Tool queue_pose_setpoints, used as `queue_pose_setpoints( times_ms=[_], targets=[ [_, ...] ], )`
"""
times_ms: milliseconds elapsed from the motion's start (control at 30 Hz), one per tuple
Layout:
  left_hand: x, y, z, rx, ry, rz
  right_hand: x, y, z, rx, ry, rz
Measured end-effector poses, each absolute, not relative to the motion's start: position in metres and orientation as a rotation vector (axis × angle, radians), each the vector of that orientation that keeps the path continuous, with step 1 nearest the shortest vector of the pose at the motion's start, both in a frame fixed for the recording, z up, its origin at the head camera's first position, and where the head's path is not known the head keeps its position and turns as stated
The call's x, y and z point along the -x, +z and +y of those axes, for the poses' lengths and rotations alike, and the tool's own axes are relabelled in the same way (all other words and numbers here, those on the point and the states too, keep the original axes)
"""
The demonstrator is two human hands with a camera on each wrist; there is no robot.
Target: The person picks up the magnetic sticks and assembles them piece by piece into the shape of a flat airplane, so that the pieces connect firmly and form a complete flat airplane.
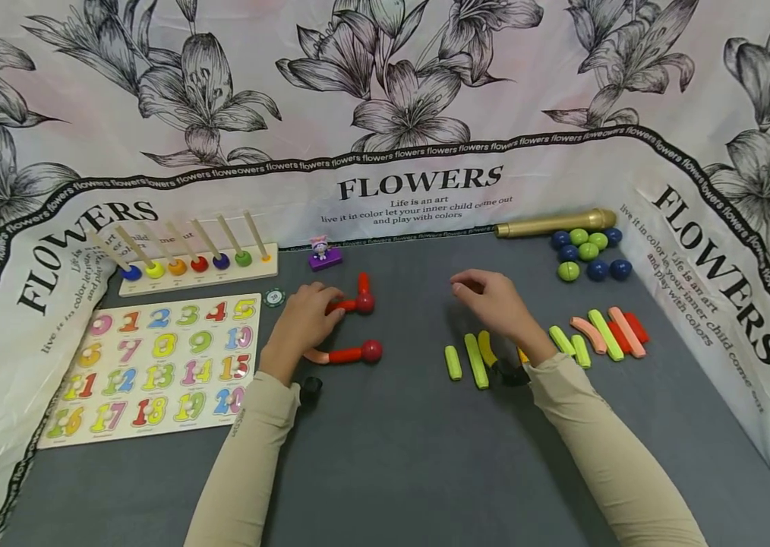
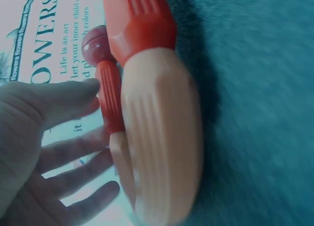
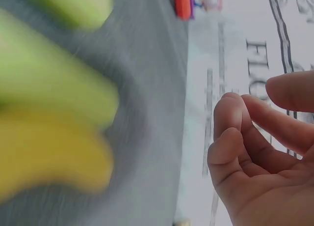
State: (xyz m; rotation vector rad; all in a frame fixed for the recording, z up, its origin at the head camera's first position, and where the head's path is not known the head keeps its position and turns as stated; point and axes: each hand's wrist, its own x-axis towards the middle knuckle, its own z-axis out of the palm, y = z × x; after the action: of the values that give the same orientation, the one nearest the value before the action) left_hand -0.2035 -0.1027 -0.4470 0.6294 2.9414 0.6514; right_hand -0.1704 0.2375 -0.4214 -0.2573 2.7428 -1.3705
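Observation:
In the head view my left hand (image 1: 308, 317) is at the left end of a red stick joined to a red ball (image 1: 364, 302), from which another red stick points away. The left wrist view shows the thumb and a finger pinching this red stick (image 2: 111, 96), which runs on into a peach piece (image 2: 121, 159). Nearer lies a second joined piece, a curved peach stick (image 2: 162, 137) with a red stick (image 1: 345, 355) and a ball (image 1: 372, 351). My right hand (image 1: 494, 300) hovers, fingers loosely bent and holding nothing, beyond green sticks (image 1: 476, 361) and a yellow curved stick (image 1: 487, 349).
At left lie a number puzzle board (image 1: 153, 374) and a peg stand (image 1: 198, 279) with coloured rings. A purple figure toy (image 1: 325, 260) stands at the back. Further right are peach, green and red sticks (image 1: 624, 334), green and blue balls (image 1: 588, 252) and a gold tube (image 1: 552, 225).

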Motion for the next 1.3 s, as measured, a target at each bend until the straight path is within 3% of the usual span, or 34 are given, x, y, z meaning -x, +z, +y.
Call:
queue_pose_setpoints(
  times_ms=[400, 733, 967, 1300],
  targets=[
    [0.173, -0.443, -0.113, -0.770, 0.735, 2.870, 0.120, -0.422, 0.319, 0.113, -1.193, 2.942],
    [0.153, -0.449, -0.110, -0.912, 0.793, 2.738, 0.099, -0.421, 0.386, -0.059, -1.028, 3.061],
    [0.146, -0.453, -0.107, -0.945, 0.744, 2.767, 0.089, -0.430, 0.429, 0.025, -0.860, 3.093],
    [0.144, -0.456, -0.106, -0.963, 0.721, 2.806, 0.084, -0.436, 0.450, 0.122, -0.641, 3.064]
  ],
)
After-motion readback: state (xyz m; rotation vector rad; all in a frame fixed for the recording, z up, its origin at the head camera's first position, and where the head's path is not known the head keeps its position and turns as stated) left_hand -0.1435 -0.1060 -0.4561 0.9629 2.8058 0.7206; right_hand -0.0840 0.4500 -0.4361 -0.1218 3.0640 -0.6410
